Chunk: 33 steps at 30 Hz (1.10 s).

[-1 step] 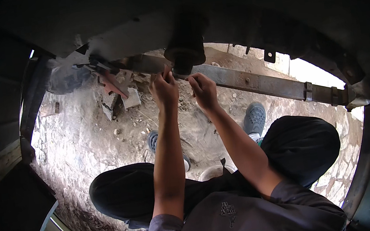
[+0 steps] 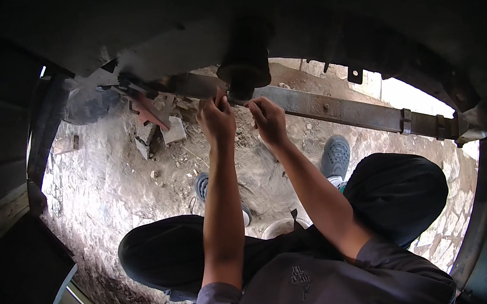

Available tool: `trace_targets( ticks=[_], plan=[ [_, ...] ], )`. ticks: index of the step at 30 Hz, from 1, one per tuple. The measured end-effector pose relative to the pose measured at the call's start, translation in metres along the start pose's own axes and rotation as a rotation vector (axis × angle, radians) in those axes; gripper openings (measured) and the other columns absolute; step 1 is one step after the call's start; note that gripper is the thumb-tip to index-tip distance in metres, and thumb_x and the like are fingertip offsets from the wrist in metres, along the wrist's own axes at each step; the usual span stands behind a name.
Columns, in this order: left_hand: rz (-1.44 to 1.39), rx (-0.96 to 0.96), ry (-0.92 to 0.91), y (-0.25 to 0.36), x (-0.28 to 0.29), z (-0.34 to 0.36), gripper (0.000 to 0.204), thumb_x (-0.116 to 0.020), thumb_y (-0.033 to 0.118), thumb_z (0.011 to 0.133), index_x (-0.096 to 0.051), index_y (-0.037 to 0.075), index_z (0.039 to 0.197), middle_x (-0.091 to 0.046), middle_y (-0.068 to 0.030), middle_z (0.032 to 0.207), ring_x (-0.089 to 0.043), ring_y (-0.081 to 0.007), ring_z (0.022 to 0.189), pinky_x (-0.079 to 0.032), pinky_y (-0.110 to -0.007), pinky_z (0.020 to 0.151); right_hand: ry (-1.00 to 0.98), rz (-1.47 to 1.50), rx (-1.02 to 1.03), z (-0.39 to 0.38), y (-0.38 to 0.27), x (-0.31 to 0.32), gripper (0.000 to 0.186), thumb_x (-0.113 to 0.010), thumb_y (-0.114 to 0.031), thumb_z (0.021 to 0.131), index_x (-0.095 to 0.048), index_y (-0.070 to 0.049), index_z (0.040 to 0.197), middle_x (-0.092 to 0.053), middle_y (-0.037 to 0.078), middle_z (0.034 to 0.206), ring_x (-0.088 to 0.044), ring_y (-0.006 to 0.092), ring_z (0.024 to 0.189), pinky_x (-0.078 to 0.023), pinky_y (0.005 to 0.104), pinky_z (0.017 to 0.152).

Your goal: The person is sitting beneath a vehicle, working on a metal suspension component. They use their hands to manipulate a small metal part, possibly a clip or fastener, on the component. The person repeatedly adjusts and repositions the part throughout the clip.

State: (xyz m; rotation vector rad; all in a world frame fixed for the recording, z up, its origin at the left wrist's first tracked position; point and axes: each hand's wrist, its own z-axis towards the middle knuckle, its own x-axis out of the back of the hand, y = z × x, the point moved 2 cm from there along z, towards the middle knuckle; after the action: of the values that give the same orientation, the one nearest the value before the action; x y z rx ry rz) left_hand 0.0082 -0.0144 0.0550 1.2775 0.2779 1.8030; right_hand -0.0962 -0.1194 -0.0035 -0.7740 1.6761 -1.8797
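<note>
Both the left hand (image 2: pixel 216 117) and right hand (image 2: pixel 268 119) are clenching together at the leaf spring (image 2: pixel 336 110) under the axle (image 2: pixel 245 69); fingers risk getting pinched if they slip.

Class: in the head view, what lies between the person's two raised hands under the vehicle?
Nothing separate: between the left hand and right hand shows only the leaf spring and stony ground behind.

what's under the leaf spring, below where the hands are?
Under the leaf spring lies bare stony ground with a grey block and rubble. Both hands, left and right, grip at its middle; whatever they hold there is covered by fingers and shadow.
</note>
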Motion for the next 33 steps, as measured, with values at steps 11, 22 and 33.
trace_targets(
  ticks=[11, 22, 33],
  plan=[
    [-0.023, 0.091, -0.034, -0.01, -0.02, 0.016, 0.017, -0.075, 0.011, 0.088, -0.074, -0.004, 0.095, -0.071, -0.0205, 0.097, -0.07, -0.0418, 0.089, -0.056, -0.049, 0.08, 0.01, 0.006, 0.035, 0.011, 0.005, -0.002, 0.019, -0.066, -0.018, 0.102, -0.073, -0.001, 0.098, -0.068, 0.009, 0.079, -0.063, 0.0129, 0.058, -0.049, 0.0302, 0.059],
    [0.002, 0.145, -0.046, -0.004, -0.002, 0.004, 0.019, -0.076, 0.013, 0.087, -0.076, -0.003, 0.096, -0.072, -0.02, 0.095, -0.071, -0.0411, 0.092, -0.056, -0.05, 0.084, 0.019, 0.028, 0.03, 0.007, -0.004, -0.002, 0.021, -0.067, -0.019, 0.103, -0.072, 0.0, 0.097, -0.067, 0.007, 0.078, -0.061, 0.0117, 0.056, -0.048, 0.0287, 0.056],
    [0.021, 0.079, -0.024, -0.007, -0.006, 0.004, 0.016, -0.075, 0.012, 0.088, -0.076, -0.002, 0.094, -0.071, -0.0193, 0.093, -0.071, -0.0396, 0.089, -0.055, -0.05, 0.082, 0.002, 0.023, 0.029, 0.009, -0.001, 0.0, 0.02, -0.066, -0.019, 0.103, -0.072, 0.0, 0.098, -0.067, 0.008, 0.078, -0.062, 0.0113, 0.057, -0.048, 0.0288, 0.056]
  ],
)
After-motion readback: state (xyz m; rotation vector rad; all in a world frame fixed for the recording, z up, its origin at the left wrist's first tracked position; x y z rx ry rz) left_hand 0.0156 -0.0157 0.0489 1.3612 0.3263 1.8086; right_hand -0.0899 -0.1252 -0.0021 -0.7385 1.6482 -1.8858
